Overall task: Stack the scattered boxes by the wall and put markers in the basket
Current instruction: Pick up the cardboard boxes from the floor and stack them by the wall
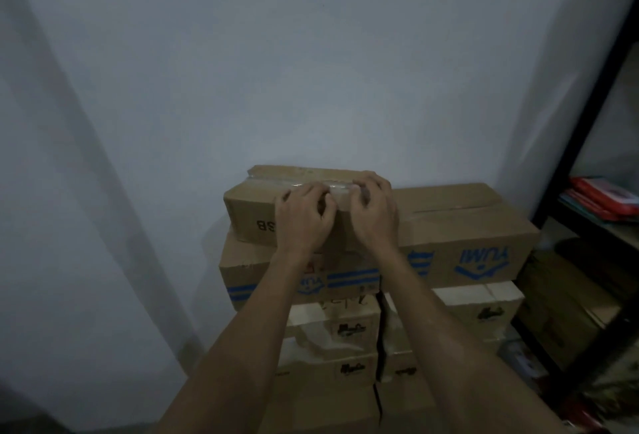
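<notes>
My left hand [304, 215] and right hand [375, 212] curl side by side over the top box [249, 212], gripping its near edge. Box lies crosswise atop the stack [466, 253], against the wall [311, 70].

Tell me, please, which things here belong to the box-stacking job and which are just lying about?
Job:
- small taped box on top, under both hands: left hand, right hand
- blue-printed cartons beneath
- pale boxes lower down

Lying about:
- black shelf frame
- red items on it
</notes>
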